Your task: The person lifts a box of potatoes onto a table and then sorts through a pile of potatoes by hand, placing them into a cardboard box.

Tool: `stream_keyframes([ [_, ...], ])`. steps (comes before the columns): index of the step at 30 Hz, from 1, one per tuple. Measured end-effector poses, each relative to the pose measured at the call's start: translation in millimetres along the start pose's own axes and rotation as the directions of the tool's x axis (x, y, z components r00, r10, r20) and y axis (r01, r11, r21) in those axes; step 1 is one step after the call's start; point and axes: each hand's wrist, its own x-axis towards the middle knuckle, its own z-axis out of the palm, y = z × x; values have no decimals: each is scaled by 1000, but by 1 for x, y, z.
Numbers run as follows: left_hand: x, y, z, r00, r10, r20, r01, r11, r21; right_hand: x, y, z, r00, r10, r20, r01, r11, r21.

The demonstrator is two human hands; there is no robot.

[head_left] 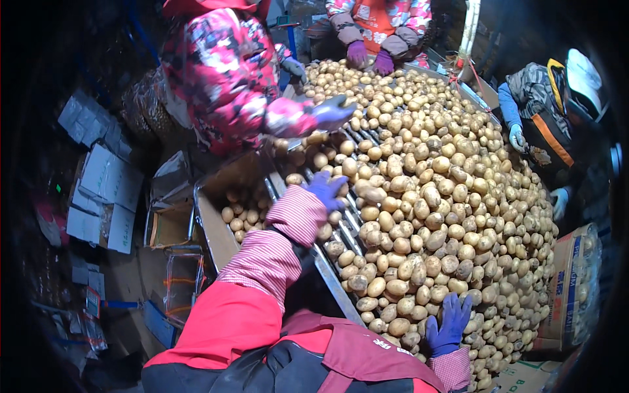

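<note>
I've L hand [324,188] splayed by the metal bars [351,226], R hand [449,326] spread wide on the potatoes [431,196] heaped right of 'em, can't tell if either's gripping any, so I'd roll 'em w/ light, flat fingers, min. bruising.

the person's purple-gloved hands [449,325] are spread on potatoes [432,193] around metal bars [351,229].

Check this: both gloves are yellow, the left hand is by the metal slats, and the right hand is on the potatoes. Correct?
Not quite: both gloves are purple, as the head view shows. The left hand is by the metal slats, and the right hand is on the potatoes.
</note>
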Motion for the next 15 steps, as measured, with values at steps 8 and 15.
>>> stream_keyframes([
  [8,28,19,-8,998,3,-60,14,959,284,-3,4,-2,994,34,108,-39,998,45],
  [15,120,130,13,1000,-3,-20,4,1000,15,2,6,-5,983,24,182,-38,997,74],
])
